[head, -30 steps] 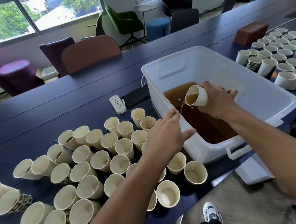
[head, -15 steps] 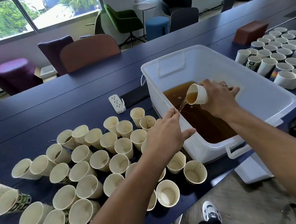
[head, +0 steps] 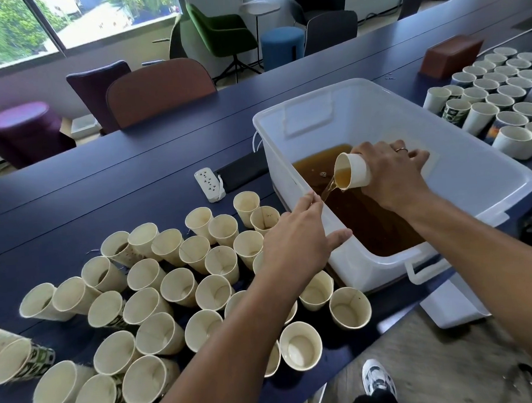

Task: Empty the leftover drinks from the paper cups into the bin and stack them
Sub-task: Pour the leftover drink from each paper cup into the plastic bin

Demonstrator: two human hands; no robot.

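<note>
A white power strip (head: 210, 186) lies on the dark blue table (head: 102, 192), beyond the left hand. A brown block (head: 450, 54) sits far beyond the right hand. 1 brown chair (head: 158, 91) faces the table.

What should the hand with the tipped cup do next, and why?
Probably keep the paper cup tipped over the white bin a moment longer. Brown drink shows inside it and a thin stream runs from its rim into the bin, so it looks not yet empty. The right hand grips it; the left hand hovers open by the bin's near rim.
</note>
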